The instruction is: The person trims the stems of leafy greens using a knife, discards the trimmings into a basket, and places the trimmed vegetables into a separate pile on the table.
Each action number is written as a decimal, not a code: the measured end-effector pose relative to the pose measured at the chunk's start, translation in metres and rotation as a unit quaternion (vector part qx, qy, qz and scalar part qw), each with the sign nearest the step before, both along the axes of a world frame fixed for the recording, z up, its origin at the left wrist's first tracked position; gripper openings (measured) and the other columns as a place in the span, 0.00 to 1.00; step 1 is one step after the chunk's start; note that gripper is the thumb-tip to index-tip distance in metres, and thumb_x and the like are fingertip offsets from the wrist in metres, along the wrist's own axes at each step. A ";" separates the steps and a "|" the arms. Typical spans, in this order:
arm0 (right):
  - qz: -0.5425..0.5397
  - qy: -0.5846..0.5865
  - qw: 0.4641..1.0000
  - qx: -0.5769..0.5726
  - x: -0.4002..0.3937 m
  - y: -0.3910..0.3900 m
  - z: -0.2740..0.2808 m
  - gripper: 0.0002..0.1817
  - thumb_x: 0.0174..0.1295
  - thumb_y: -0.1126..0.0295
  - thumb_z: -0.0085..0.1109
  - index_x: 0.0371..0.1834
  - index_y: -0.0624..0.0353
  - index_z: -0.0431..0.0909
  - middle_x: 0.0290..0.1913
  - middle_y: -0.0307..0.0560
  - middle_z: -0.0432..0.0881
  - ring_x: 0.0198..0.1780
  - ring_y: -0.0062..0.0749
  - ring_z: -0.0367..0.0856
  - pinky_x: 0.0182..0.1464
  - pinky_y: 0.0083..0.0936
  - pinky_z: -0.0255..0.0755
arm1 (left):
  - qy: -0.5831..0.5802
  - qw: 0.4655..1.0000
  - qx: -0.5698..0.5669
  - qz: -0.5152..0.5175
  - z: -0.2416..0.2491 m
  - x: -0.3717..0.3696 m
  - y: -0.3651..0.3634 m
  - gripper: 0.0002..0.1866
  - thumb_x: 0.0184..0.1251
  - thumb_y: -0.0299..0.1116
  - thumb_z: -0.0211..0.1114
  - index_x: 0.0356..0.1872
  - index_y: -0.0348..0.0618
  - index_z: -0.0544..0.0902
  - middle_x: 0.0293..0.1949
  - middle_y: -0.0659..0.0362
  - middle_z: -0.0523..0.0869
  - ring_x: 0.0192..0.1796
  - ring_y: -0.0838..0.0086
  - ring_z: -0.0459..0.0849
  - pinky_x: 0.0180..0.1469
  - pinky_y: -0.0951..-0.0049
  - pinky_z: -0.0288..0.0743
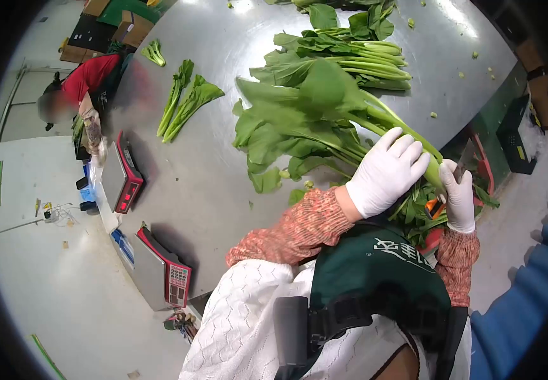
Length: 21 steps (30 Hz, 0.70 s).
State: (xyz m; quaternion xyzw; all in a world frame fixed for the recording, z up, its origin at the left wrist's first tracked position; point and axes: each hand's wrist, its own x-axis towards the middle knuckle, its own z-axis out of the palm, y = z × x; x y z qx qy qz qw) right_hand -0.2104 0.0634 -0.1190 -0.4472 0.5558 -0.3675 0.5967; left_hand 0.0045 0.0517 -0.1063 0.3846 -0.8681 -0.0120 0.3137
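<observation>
Metal table (214,168), brightly lit: leafy bunches (375,63) lie gathered, loose stalks (193,104) lie apart, and one large green plant (334,92) is in hand at the right. Gloved left hand (388,172) wraps its stems; gloved right hand (459,202) meets its base, grip unclear.

Tabletop (223,164), metal, shiny: carrying one pile of leafy greens (372,60), stalks pointing right; two loose leafy stalks (201,99), lying side by side; one small green sprig (153,53), lying beyond; two red-edged scales (171,269), standing along the left edge; green scraps (433,114), lying scattered.
</observation>
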 end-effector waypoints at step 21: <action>-0.050 0.367 0.928 -0.032 -0.095 0.002 -0.084 0.17 0.67 0.58 0.60 0.35 0.65 0.81 0.24 0.46 0.84 0.18 0.29 0.71 0.25 0.26 0.65 | 0.076 0.977 0.153 0.126 0.017 0.022 0.001 0.10 0.53 0.31 0.71 0.37 0.43 0.83 0.40 0.57 0.83 0.39 0.58 0.83 0.41 0.65 0.79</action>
